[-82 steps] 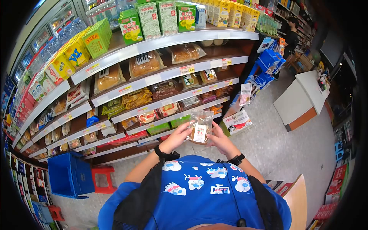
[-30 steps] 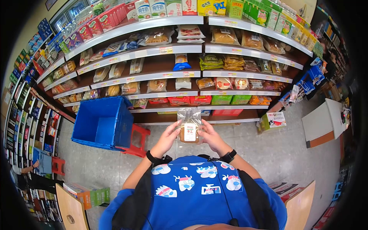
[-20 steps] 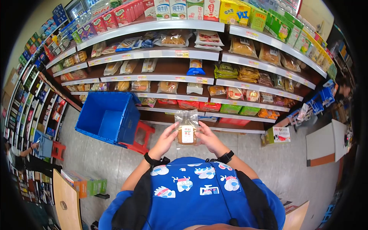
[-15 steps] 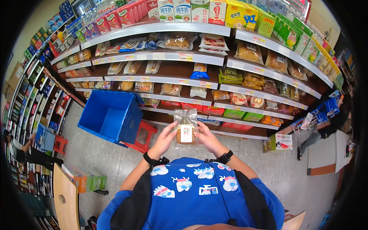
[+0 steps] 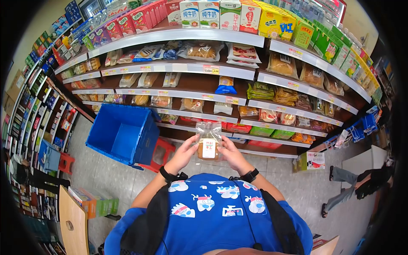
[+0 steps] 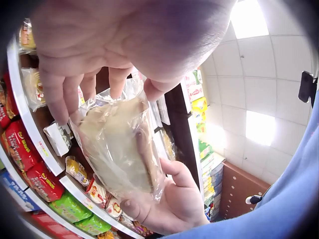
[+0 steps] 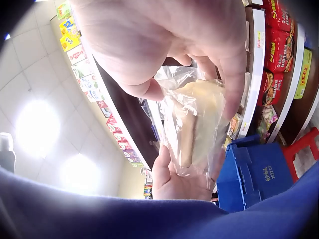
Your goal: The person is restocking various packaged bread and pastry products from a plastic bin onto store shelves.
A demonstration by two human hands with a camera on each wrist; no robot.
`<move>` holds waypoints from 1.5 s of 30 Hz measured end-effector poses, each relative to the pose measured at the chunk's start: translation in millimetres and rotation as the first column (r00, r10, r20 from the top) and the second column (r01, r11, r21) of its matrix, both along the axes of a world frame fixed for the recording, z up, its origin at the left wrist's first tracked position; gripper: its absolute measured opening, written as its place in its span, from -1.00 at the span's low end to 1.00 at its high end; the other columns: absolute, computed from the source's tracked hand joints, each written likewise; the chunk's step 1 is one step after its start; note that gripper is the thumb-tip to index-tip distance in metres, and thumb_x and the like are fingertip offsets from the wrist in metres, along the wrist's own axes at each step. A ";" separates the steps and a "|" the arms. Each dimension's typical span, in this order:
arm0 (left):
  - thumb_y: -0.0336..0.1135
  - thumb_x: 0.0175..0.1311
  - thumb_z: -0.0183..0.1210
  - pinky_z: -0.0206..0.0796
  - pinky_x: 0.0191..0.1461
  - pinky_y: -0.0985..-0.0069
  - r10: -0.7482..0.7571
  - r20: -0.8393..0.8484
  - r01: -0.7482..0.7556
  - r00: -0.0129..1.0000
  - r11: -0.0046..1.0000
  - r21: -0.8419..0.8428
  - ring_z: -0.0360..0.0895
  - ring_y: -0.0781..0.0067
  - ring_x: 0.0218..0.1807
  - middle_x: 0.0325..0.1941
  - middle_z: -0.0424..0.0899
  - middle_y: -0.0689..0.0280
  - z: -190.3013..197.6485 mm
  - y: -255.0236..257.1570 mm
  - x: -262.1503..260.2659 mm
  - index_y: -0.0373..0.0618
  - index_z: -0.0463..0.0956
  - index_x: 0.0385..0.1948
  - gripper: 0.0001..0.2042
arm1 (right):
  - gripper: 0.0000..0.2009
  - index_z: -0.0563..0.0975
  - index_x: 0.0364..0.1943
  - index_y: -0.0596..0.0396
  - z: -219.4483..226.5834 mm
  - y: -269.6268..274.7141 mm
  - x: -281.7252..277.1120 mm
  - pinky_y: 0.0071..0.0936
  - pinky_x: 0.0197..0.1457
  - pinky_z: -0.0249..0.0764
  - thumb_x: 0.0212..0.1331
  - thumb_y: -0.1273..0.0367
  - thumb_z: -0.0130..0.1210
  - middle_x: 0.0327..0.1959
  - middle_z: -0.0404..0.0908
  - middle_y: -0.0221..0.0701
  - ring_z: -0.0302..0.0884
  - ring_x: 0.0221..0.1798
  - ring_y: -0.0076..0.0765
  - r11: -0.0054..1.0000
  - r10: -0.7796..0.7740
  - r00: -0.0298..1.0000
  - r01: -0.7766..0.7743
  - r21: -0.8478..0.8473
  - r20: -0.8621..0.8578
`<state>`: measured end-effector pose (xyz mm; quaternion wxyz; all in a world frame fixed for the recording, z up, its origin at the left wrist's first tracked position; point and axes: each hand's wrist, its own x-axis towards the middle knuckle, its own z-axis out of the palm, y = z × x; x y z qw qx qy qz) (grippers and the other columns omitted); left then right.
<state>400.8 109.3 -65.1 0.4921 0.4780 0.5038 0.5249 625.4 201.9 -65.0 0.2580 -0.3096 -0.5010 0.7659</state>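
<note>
A clear plastic bag of bread [image 5: 208, 148] is held in front of the shirt, its white label with red and green print facing up. My left hand [image 5: 183, 154] grips its left side and my right hand [image 5: 234, 156] its right side. In the left wrist view, the thumb and fingers of the left hand [image 6: 119, 40] pinch one end of the bread bag [image 6: 112, 144], with the right hand [image 6: 174, 204] at the other end. From the right wrist, the pale slices [image 7: 199, 112] show through crinkled film between the two hands.
Ahead, a curved shelf [image 5: 170, 68] carries packaged breads, with drink cartons [image 5: 209, 15] on top. At the left, a blue crate [image 5: 121, 134] stands on a red stool [image 5: 160, 153]. A carton [image 5: 309, 161] sits by the shelf's right end. A person's legs [image 5: 345, 191] are at the right.
The head view has swung left along the shelf, bringing the blue crate fully into view. Both hands have kept the bread bag between them. A person's legs have come into view at right.
</note>
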 end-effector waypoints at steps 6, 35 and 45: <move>-0.33 0.45 0.00 0.17 0.34 0.53 -0.068 0.057 0.069 0.996 0.997 -0.019 0.29 0.47 0.32 0.36 0.32 0.23 3.7 0.3 -62.7 -0.20 0.20 0.35 -0.53 | -0.28 -0.06 0.46 0.09 13.1 -16.6 -56.4 -0.49 -0.18 0.52 0.30 0.36 0.06 0.15 0.40 -0.34 0.45 0.07 -0.46 0.997 -0.065 0.998 0.066 0.043 -0.025; -0.31 0.47 -0.01 0.15 0.35 0.51 -0.132 0.105 0.143 0.986 0.984 -0.103 0.31 0.43 0.31 0.32 0.37 0.19 -9.2 -130.7 -255.5 -0.25 0.23 0.32 -0.55 | -0.28 -0.07 0.46 0.07 -14.2 -164.7 -248.0 -0.45 -0.16 0.55 0.32 0.37 0.07 0.25 0.31 -0.27 0.44 0.11 -0.38 0.988 -0.134 0.990 0.137 -0.077 0.051; -0.31 0.48 -0.03 0.16 0.34 0.52 -0.049 0.087 0.060 0.995 0.989 -0.135 0.32 0.46 0.29 0.28 0.40 0.21 7.7 -157.3 -269.4 -0.25 0.21 0.33 -0.55 | -0.33 -0.01 0.46 -0.03 -7.0 -172.8 -270.8 -0.39 -0.05 0.53 0.32 0.37 0.03 0.29 0.29 -0.34 0.36 0.21 -0.37 0.994 -0.044 0.996 0.052 -0.101 0.076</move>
